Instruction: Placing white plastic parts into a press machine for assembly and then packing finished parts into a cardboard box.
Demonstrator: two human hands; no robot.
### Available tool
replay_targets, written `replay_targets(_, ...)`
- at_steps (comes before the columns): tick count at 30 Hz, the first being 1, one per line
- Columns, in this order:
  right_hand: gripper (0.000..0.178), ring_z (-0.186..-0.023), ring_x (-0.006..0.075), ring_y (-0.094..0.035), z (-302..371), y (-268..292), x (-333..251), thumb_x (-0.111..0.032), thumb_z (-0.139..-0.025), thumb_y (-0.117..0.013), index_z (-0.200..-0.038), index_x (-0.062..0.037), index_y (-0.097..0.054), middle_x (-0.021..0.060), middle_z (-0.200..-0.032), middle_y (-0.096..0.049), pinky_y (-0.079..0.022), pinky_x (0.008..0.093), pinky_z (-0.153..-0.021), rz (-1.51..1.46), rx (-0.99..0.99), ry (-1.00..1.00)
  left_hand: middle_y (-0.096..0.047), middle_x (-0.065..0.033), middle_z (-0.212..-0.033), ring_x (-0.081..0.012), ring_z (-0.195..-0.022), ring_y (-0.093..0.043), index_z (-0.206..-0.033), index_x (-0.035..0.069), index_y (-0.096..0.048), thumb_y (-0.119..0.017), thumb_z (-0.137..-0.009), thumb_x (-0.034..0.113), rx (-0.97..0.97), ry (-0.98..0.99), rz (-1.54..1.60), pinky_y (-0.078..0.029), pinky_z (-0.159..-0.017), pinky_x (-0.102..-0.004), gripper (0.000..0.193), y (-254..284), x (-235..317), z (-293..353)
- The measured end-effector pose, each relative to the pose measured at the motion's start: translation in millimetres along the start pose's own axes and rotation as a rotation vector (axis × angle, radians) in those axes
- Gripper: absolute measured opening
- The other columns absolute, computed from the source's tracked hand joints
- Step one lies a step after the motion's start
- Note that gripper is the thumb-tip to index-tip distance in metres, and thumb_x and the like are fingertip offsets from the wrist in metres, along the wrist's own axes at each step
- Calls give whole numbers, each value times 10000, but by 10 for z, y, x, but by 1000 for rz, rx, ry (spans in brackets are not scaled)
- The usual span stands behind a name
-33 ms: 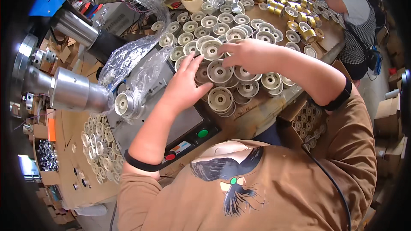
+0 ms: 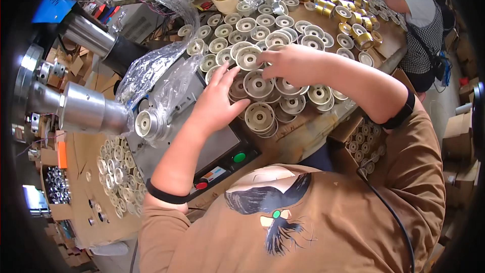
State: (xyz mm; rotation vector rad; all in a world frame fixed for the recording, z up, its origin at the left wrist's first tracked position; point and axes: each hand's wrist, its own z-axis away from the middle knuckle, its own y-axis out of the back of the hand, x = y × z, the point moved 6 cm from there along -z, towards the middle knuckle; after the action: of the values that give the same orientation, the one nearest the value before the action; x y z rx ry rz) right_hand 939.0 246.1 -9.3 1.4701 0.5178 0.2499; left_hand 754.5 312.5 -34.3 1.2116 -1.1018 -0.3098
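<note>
Cream-coloured, flanged round wheels lie close together and partly stacked in front of me. My left hand is open at the left side of this cluster, thumb and fingers apart. Its fingertips are by the left rim of a raised cream wheel. On the opposite side, my right hand has bent fingers closed at that wheel's right rim; part of the grip is hidden. Left of my left forearm, a grey press machine carries another cream wheel under a thick metal cylinder.
Clear plastic film drapes beside the machine, which has green and red buttons. Gold-banded wheels are heaped at the far right, near another person. More wheels cover a board at left. A cream cup stands behind.
</note>
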Motion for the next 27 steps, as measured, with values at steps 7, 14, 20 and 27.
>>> replay_targets(7, 357, -1054, 326, -662, 86, -135, 0, -13, -738, -648, -1066, -125, -736, 90, -1255, -650, -561, 451, -864, 31, 58, 44, -422, -199, -1571, -401, -1431, -431, -1447, 69, -530, -795, -818, 264, 50, 63, 2, -387, -1160, -449, 710, -37, 55, 362)
replay_targets(14, 393, -1032, 348, -685, 2039, 242, 21, 98, -717, -605, -1029, -103, -733, 114, -1235, -676, -557, 400, -884, -169, 639, -312, -458, -221, -1522, -422, -1386, -453, -1404, 40, -546, -787, -803, 161, 259, -112, -93, -382, -1138, -500, 658, -323, 492, 871)
replay_targets(20, 400, -1115, 359, -658, 4075, -1138, 337, 87, -716, -620, -1053, -94, -733, 149, -1254, -659, -542, 400, -945, -191, 558, -976, -430, -279, -1518, -501, -1380, -425, -1386, 12, -541, -725, -820, 55, 216, -398, -337, -351, -1136, -600, 596, -854, 625, 1255)
replay_targets(27, 380, -1100, 341, -666, 4102, -3389, 345, -46, -775, -648, -1133, -129, -746, 165, -1174, -663, -561, 447, -896, -406, -128, -1050, -419, -313, -1512, -494, -1407, -407, -1393, 3, -521, -709, -844, 68, 233, -307, -375, -362, -1135, -590, 584, -935, 545, 1306)
